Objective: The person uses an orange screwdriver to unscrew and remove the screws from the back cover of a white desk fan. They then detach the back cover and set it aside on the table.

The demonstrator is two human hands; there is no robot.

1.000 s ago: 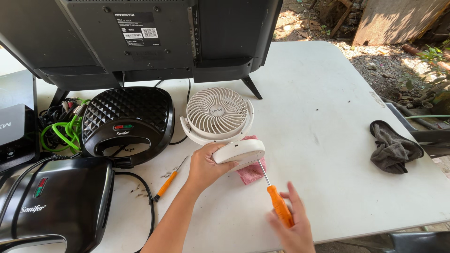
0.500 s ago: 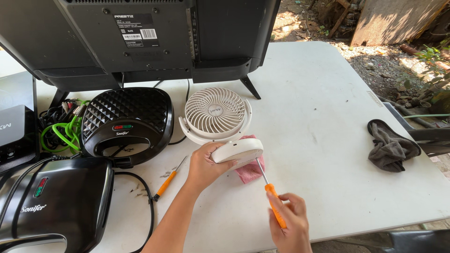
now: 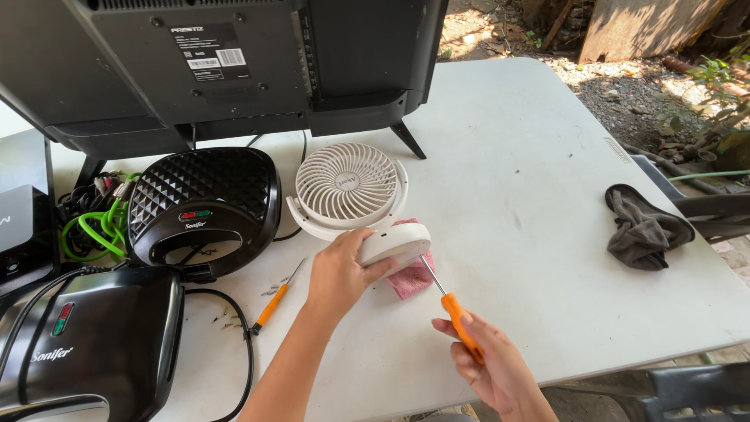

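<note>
Black television back (image 3: pixel 234 70), two black sandwich makers (image 3: pixel 203 207), green cable (image 3: pixel 98 230), grey rag (image 3: pixel 644 230), spare orange screwdriver (image 3: pixel 275 298).

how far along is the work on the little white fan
Nothing looks removed yet: the white fan is in one piece. In hand: the left hand steadies its base while the right hand holds an orange screwdriver with the tip at the base's underside. Whether any screw is out cannot be seen.
</note>
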